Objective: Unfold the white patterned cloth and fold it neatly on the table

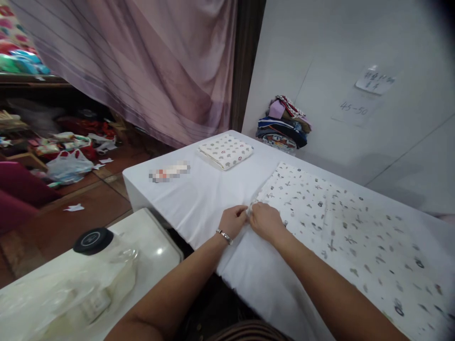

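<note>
A white printed cloth (341, 222) lies spread flat on the white-covered table (206, 199), reaching off to the right. My right hand (265, 220) is closed on its near left corner, fingers pressed together. Beside it, my left hand (232, 221), with a bracelet on the wrist, is pinched at the same corner; whatever its fingertips hold is hidden. Farther back on the table sits a folded cloth (225, 151) with a mushroom-like print. A small blurred-out item (169, 171) lies to its left.
A second white table (149, 241) at lower left bears a black round lid (93, 240) and a clear plastic bag (88, 298). Folded clothes (282, 125) are stacked by the wall. A pink curtain (170, 61) hangs behind; bags (69, 166) lie on the floor.
</note>
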Tool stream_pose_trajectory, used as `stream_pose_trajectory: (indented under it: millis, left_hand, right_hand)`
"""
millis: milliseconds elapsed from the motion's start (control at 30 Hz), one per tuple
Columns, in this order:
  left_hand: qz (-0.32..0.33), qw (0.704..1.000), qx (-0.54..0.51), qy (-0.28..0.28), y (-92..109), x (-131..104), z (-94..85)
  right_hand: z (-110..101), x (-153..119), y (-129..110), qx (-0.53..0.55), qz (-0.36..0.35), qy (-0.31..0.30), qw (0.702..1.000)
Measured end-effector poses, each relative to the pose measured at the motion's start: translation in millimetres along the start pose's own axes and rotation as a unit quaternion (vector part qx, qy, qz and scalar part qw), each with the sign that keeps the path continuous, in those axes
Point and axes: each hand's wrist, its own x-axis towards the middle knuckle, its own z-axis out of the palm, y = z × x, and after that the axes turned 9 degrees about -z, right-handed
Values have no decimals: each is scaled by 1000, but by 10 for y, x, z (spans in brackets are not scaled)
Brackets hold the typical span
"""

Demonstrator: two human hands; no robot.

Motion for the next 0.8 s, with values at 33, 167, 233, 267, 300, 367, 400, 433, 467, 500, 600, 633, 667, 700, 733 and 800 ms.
stream_pose_trajectory:
  millis: [33,167,233,267,300,367,400,433,467,500,600,633,667,700,733,800]
  left_hand:
    - [15,1000,8,9,-4,-5,-3]
    - [47,999,20,18,-11,-11,-20]
    - [53,998,13,10,-19,-5,-22]
    - [53,999,7,8,-24,1,-21]
    - [50,999,-3,6,-31,7,-21]
    - [41,999,-28,3,-43,21,-23]
    - [36,999,-36,0,-47,29,-25]
    - [31,999,-41,-4,-50,38,-29]
    - [26,999,-41,-7,-52,46,-34]
    - [19,999,-37,-10,-52,55,-38]
    - [-3,999,-26,-18,-49,79,-46]
    - [-9,1000,-22,-20,-46,86,-47]
    - [-13,1000,-15,-19,-41,92,-48]
    - [-16,1000,-5,-17,-32,96,-52]
    - [-18,1000,9,-13,-19,97,-58]
    - [-20,999,47,2,22,91,-80]
  right_hand:
    - [29,33,-7,11,-5,-4,1000]
    - [151,98,20,70,-3,29,997]
    - [195,86,40,98,7,43,994]
    - [214,73,46,109,10,49,993]
    - [233,58,48,116,13,56,992]
    - [275,27,39,126,12,73,989]
    - [299,15,31,130,7,82,988]
    - [325,5,23,136,1,91,987]
    - [352,-2,16,143,-2,98,985]
    - [380,-7,12,152,-5,105,983]
    - [450,-16,13,197,-9,127,972]
    - [465,-21,18,214,-11,134,967]
    - [474,-29,23,229,-16,140,963]
    - [476,-41,30,242,-26,145,959]
    - [473,-60,41,252,-38,149,955]
    - [452,-124,79,260,-65,159,950]
